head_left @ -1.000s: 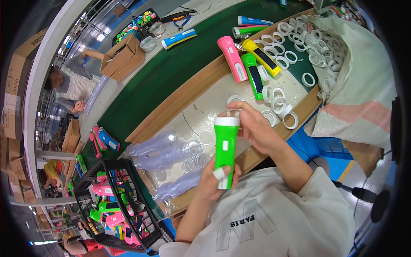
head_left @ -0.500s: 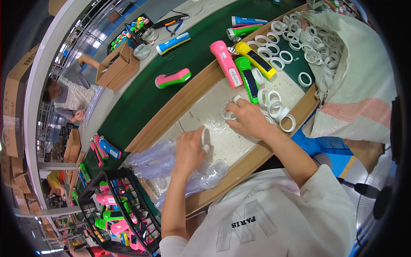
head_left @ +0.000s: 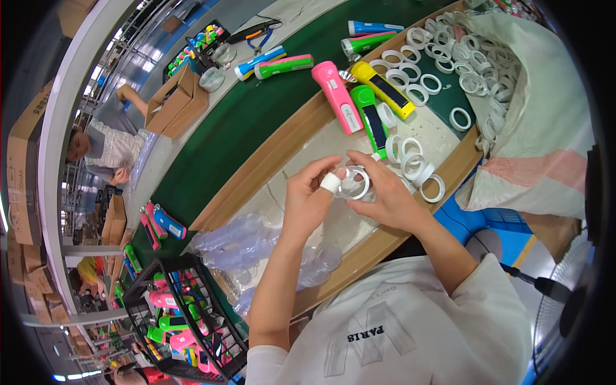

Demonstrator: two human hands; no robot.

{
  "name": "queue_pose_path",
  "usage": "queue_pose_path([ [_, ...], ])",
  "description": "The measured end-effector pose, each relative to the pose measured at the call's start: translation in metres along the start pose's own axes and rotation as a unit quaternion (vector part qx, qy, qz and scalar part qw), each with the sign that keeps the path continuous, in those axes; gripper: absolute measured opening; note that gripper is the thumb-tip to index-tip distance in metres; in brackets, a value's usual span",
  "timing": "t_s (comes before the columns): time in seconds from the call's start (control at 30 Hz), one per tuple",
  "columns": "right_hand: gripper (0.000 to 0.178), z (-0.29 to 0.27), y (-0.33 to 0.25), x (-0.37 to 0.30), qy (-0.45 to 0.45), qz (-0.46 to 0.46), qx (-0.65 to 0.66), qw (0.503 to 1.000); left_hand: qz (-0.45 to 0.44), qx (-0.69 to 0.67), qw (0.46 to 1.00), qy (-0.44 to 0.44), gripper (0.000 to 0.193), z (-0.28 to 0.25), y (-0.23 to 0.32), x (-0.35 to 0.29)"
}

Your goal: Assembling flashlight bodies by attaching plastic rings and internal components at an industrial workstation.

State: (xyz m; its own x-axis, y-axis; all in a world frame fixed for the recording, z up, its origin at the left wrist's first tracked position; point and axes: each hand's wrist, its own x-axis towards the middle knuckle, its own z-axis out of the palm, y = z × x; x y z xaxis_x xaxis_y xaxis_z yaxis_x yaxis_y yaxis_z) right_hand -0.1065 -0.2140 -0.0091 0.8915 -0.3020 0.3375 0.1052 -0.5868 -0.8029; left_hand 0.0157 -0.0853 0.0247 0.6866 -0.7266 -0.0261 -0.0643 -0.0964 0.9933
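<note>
Both my hands meet above the cardboard tray (head_left: 247, 167). My right hand (head_left: 391, 197) grips a white ring (head_left: 366, 188) between thumb and fingers. At the ring's left side, my left hand (head_left: 307, 197) pinches a clear round disc (head_left: 347, 184) against it; how far the disc sits inside the ring cannot be made out. White bands wrap a digit on each hand. Several loose white rings (head_left: 412, 165) lie just right of my right hand, beside a green flashlight (head_left: 371, 119). Stacks of clear discs (head_left: 321, 264) lie under and beside my left forearm.
A pink flashlight (head_left: 338, 96) and a yellow one (head_left: 388, 92) rest across the tray's far end. A white sack (head_left: 545, 128) spills rings at right. A black crate (head_left: 151, 269) of flashlights stands lower left. Flashlights lie on the green belt (head_left: 192, 170); a person sits beyond it.
My left hand has risen rightward from the clear stacks to meet my right hand, bringing disc and ring together. On the belt, a pink-and-green flashlight has moved away, up beside the blue one.
</note>
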Motion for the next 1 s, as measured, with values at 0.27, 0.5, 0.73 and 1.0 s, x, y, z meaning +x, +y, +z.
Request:
queue_pose_path([
  [0.27,0.074,-0.025,0.003,-0.013,0.06,0.055,0.135,0.987,0.054,0.214,0.968,0.124,0.069,0.039,-0.052,0.131],
  [0.5,0.074,-0.03,0.005,-0.015,0.078,0.046,0.129,0.987,-0.008,-0.09,0.995,0.037,0.066,0.01,-0.045,0.096],
  [0.73,0.075,-0.007,0.005,-0.005,0.075,0.044,0.139,0.986,-0.064,-0.044,0.997,-0.015,0.082,-0.056,0.032,-0.03],
  [1.0,0.077,0.016,-0.017,0.003,0.027,0.036,0.251,0.967,-0.086,-0.142,0.985,-0.055,0.086,-0.08,0.041,-0.103],
])
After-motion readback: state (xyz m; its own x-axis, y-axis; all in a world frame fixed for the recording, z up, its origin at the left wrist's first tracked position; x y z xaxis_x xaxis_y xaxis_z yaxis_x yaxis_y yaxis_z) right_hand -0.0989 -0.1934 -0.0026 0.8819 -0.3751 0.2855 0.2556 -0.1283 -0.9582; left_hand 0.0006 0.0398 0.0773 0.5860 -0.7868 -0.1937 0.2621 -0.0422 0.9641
